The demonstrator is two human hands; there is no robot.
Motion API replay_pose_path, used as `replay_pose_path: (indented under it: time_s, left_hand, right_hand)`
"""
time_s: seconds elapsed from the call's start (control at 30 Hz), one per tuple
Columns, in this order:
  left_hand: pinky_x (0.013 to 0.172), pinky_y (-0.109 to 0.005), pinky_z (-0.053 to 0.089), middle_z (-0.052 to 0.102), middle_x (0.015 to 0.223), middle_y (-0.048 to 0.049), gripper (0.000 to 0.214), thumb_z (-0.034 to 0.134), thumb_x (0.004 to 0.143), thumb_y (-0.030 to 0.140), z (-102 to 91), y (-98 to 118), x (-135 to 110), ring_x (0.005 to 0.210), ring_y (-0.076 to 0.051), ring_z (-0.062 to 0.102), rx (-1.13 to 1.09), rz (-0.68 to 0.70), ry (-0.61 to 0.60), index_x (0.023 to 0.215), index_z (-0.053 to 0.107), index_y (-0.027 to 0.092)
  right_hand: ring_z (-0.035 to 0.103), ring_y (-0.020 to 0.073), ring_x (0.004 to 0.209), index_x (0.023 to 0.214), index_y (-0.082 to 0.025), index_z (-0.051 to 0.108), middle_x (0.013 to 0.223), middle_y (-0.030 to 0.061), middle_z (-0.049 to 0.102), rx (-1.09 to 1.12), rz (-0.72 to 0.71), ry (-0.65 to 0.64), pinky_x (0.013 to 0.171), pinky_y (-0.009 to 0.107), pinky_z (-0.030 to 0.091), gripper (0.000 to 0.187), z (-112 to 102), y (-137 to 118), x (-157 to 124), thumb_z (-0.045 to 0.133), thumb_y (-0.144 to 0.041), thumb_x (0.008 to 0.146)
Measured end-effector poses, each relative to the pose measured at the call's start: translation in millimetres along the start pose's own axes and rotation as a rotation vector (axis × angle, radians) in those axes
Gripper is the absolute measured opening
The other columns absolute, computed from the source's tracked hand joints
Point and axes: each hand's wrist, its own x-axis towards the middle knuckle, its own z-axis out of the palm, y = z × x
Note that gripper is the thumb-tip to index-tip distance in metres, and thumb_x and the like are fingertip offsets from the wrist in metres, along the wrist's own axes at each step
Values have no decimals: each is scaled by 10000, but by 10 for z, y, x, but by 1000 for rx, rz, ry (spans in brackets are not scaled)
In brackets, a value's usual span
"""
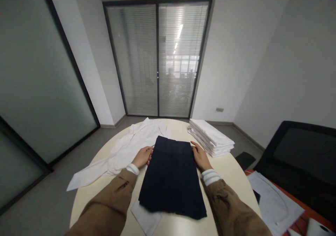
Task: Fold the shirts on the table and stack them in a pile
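A dark navy skirt [173, 180], with a waistband at its far end and a wider, uneven hem toward me, is held out in front of me. My left hand [144, 156] grips its left edge near the waistband, fingers curled in. On the opposite edge, my right hand [201, 157] has its fingers closed at the same height, partly hidden by the cloth. A white shirt [128, 145] lies spread out behind and left of the skirt, one sleeve reaching past the table edge. Another white cloth part [147, 216] shows from under the hem.
A stack of folded white garments [211, 136] stands at the right of the round table [233, 190]. Farther right are a black mesh chair [301, 155] and papers [274, 197] on an orange-red surface. A glass door with blinds [157, 61] is beyond the table.
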Motion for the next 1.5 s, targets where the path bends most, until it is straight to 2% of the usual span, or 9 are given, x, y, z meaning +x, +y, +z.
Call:
replay_pose_path:
  time_s: [0.13, 0.23, 0.33, 0.4, 0.63, 0.87, 1.17, 1.37, 1.5]
  left_hand:
    - [546, -233, 495, 708, 1058, -125, 301, 523, 862, 289, -27, 60, 335, 761, -171, 660, 57, 83, 23, 1066, 685, 138]
    - [796, -305, 545, 703, 1162, -109, 259, 558, 812, 250, 3, 122, 481, 987, -224, 656, 94, 187, -19, 968, 738, 150]
    - [1032, -351, 451, 712, 1182, -65, 269, 573, 795, 271, 60, 165, 498, 1137, -245, 611, 99, 300, -115, 961, 764, 177]
    - [1093, -370, 398, 713, 1193, -53, 309, 566, 813, 317, 96, 177, 465, 1181, -257, 594, 86, 372, -177, 1010, 764, 185]
    - [1066, -435, 418, 734, 1146, -52, 405, 599, 833, 438, 126, 177, 364, 1111, -300, 637, -17, 313, -213, 1128, 736, 198]
    - [1012, -379, 454, 716, 1176, -82, 350, 630, 826, 400, 70, 222, 360, 1097, -272, 629, -12, 444, -30, 1086, 750, 198]
    - [1143, -403, 339, 629, 1341, -119, 515, 653, 831, 514, 125, 223, 474, 1316, -280, 514, -301, 263, 55, 1214, 670, 171]
    - [1016, -392, 450, 692, 1225, -129, 581, 795, 692, 435, 202, 320, 431, 1135, -279, 633, -449, 186, -13, 1182, 670, 148]
    - [927, -372, 477, 753, 1055, -102, 449, 678, 773, 501, 210, 396, 404, 1013, -271, 664, -355, 162, -22, 1020, 736, 131]
  right_hand:
    - [667, 217, 1097, 1385, -222, 538, 1184, 82, 710, -2, -35, -1, 1015, 405, 484, 469, 34, 123, 75, 430, -338, 943]
    - [675, 220, 1088, 1386, -224, 548, 1211, 88, 700, -32, -42, -14, 1007, 399, 498, 483, 38, 133, 109, 493, -354, 923]
    - [693, 228, 1040, 1374, -220, 568, 1170, 98, 717, -49, -37, -25, 971, 381, 518, 495, 25, 87, 128, 540, -380, 907]
    - [695, 238, 1026, 1360, -218, 582, 1118, 100, 734, -52, -32, -22, 951, 378, 523, 501, 14, 48, 132, 566, -398, 894]
    - [693, 238, 912, 1227, -261, 641, 966, 50, 749, 14, -18, -28, 859, 391, 539, 394, 8, -29, 127, 567, -440, 884]
    - [654, 229, 832, 989, -222, 630, 877, 58, 704, 169, -7, 20, 768, 361, 532, 355, 66, -51, 177, 557, -547, 864]
    - [604, 161, 767, 985, -247, 463, 983, 36, 648, 546, -12, 12, 666, 272, 510, 387, 139, -171, 217, 592, -585, 846]
    - [623, 162, 691, 1221, -285, 444, 958, 14, 652, 687, 100, -13, 598, 287, 518, 615, 161, -225, 211, 747, -489, 726]
    - [649, 214, 857, 1130, -217, 608, 981, 66, 682, 549, 30, 45, 750, 338, 540, 454, 135, -206, 230, 673, -523, 801]
